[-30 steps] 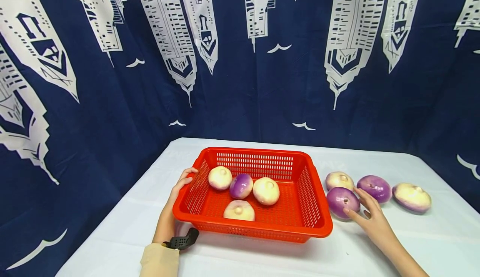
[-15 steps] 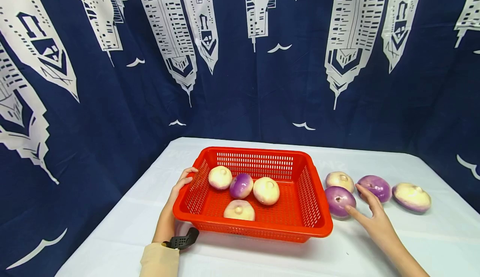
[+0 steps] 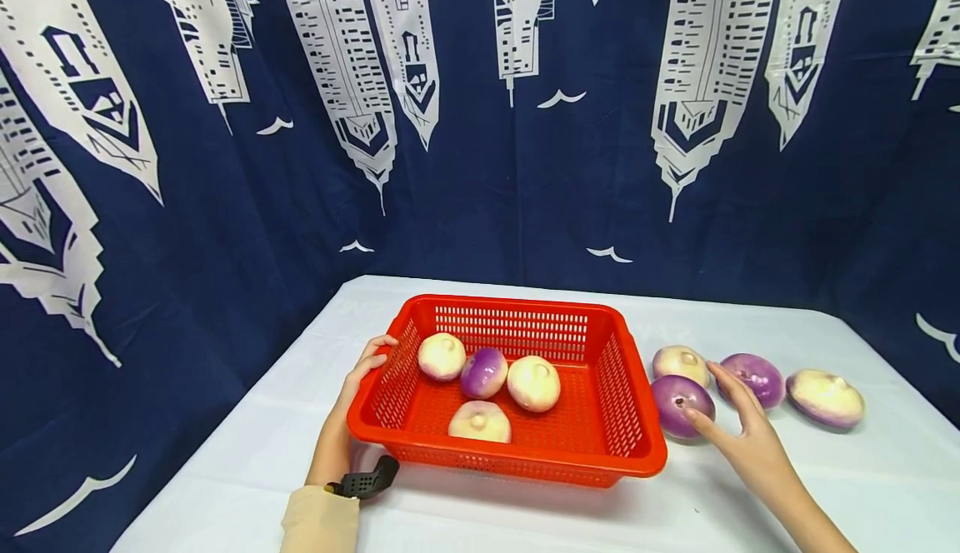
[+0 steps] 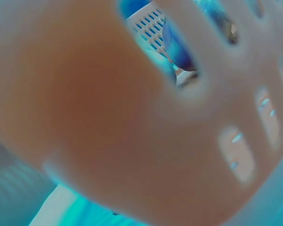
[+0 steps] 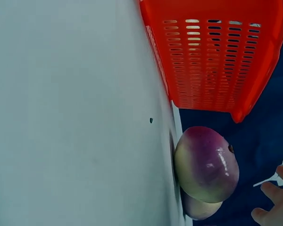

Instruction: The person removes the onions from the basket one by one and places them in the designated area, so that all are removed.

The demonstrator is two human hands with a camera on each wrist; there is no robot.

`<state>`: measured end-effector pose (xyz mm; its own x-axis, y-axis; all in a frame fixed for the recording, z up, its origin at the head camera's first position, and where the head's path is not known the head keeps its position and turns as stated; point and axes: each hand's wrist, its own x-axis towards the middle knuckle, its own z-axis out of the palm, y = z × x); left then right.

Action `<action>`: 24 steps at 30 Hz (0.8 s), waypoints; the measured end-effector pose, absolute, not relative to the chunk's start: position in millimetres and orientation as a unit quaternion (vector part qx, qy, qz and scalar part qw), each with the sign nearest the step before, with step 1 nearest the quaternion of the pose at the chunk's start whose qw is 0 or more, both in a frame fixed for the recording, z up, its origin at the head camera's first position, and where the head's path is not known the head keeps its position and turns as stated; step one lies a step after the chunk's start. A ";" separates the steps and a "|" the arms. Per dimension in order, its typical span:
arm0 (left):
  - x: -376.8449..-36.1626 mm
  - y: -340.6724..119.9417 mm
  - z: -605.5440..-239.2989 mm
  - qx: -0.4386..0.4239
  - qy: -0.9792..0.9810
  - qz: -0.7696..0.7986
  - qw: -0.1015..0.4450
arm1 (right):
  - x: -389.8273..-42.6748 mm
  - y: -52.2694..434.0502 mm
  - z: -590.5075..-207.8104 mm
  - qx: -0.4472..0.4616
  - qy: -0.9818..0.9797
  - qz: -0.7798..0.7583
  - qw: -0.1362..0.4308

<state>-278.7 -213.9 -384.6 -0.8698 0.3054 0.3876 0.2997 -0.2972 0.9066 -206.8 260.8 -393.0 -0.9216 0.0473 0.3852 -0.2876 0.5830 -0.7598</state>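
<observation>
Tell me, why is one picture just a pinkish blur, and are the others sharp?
Left wrist view: far too close to focus, with a bluish tint. Head view: sharp, evenly lit, soft shadows under the basket. Right wrist view: sharp but turned sideways, with glare on the purple turnip.

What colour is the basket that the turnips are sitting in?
The basket is bright red with slotted walls, clearest in the head view.

Head view looks down across the table; both wrist views sit close against the red basket (image 3: 600,453).

Basket (image 3: 600,457) on tabletop (image 3: 862,486) holds four turnips (image 3: 533,383); four more turnips (image 3: 824,397) lie right of it.
</observation>
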 end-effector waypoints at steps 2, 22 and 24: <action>-276.4 -212.9 -383.7 0.245 0.592 0.768 0.007 | -204.8 257.4 -388.2 0.073 -0.873 0.447 0.183; -282.5 -214.3 -387.8 0.262 0.580 0.772 -0.006 | -193.9 226.0 -355.3 0.119 -0.886 0.410 0.181; -283.3 -214.4 -388.4 0.263 0.581 0.771 -0.002 | -194.6 222.8 -353.6 0.123 -0.887 0.408 0.180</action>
<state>-283.3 -214.4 -388.4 -0.8621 0.3024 0.4065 0.3073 -0.3258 0.8941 -194.6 222.8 -353.6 -0.9051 -0.0717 0.4192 -0.3648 0.6374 -0.6787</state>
